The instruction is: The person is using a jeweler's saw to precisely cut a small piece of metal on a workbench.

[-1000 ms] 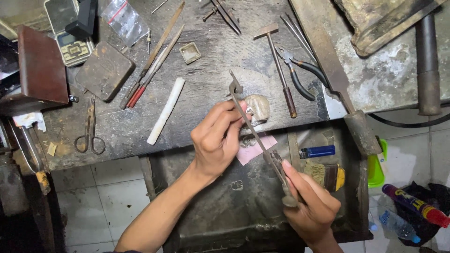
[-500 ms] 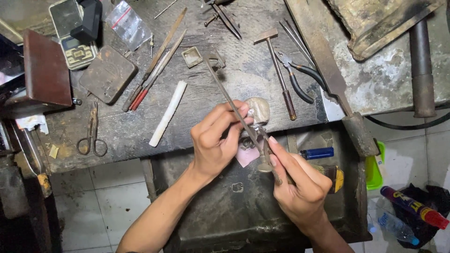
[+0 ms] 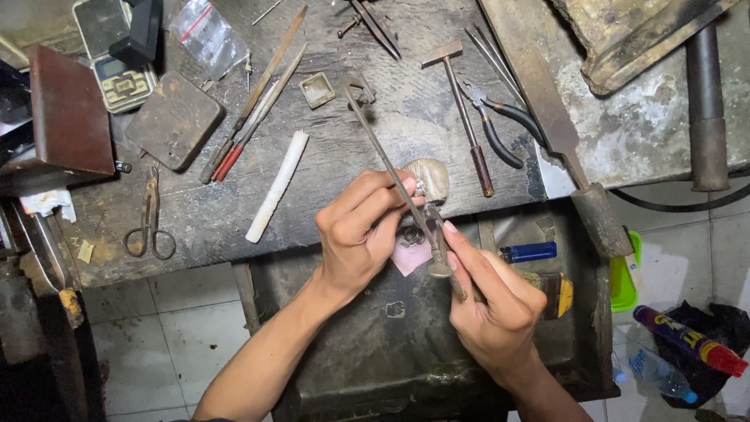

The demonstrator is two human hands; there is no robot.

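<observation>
I take the wooden peg (image 3: 430,178) at the front edge of the surface (image 3: 344,156) as my landmark. My left hand (image 3: 361,234) is curled nearly shut just below the peg, its fingertips pinching a small metal piece (image 3: 419,188) against the peg. My right hand (image 3: 492,301), lower and to the right of the peg, is closed around the handle end of a long thin file (image 3: 391,172), whose blade runs up and left past the peg, over my left fingers.

Far up and left of the peg lies a clear plastic bag (image 3: 205,35) with a red strip, beside a small pocket scale (image 3: 117,74). Below and right of the peg, in the tray (image 3: 351,367) under the surface, sit a blue lighter (image 3: 530,252) and a pink scrap of paper (image 3: 412,256). Far down to the right, on the floor, lies a tube (image 3: 687,340) with a red cap.

Right of the peg are a small hammer (image 3: 461,109) and pliers (image 3: 492,125); left of it a white stick (image 3: 277,186) and, farther, scissors (image 3: 150,219).
</observation>
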